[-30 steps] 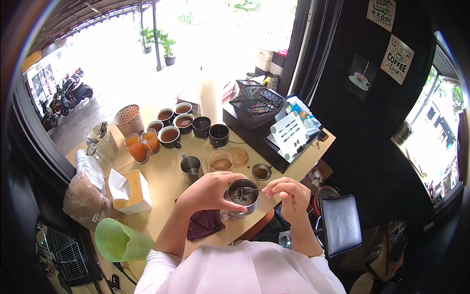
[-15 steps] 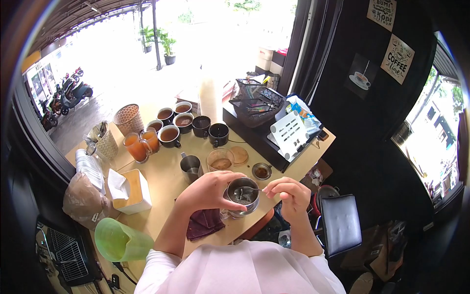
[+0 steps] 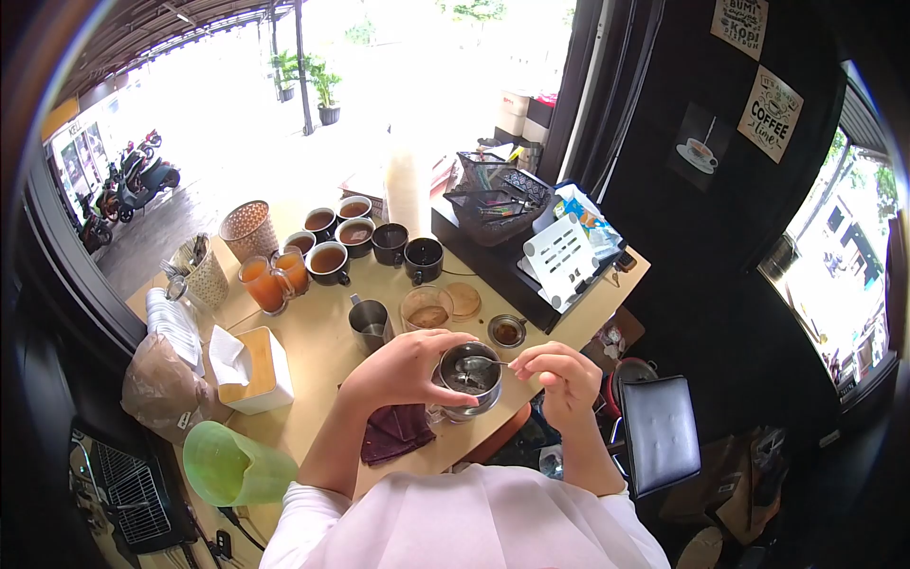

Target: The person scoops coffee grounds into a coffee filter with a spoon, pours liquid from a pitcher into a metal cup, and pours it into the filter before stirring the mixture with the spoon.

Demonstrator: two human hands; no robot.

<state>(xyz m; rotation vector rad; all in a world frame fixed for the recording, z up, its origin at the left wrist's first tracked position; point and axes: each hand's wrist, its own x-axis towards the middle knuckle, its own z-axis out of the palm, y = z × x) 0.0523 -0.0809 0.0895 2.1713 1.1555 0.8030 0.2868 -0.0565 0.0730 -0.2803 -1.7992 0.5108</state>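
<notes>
My left hand [image 3: 412, 372] is wrapped round the rim of a metal-looking cup [image 3: 483, 402] with dark contents. In my right hand [image 3: 563, 381] the fingers pinch the handle of a spoon [image 3: 475, 363], whose bowl is inside the cup. Behind the cup are a clear container [image 3: 426, 311] with brown matter at its bottom, a round wooden lid [image 3: 464, 301] and a small metal dish [image 3: 507, 331]. A metal pitcher [image 3: 371, 325] stands left of them. The folded maroon cloth [image 3: 398, 432] lies by my left wrist.
Several dark cups, some with brown drink [image 3: 329, 260], stand at the back beside glass mugs of orange drink [image 3: 263, 284]. A tissue box [image 3: 268, 376] and green pitcher [image 3: 230, 464] are left. A black mesh basket [image 3: 497, 203] stands back right.
The spoon has shifted inside the cup, and its bowl now shows more clearly. Both hands have stayed almost in place.
</notes>
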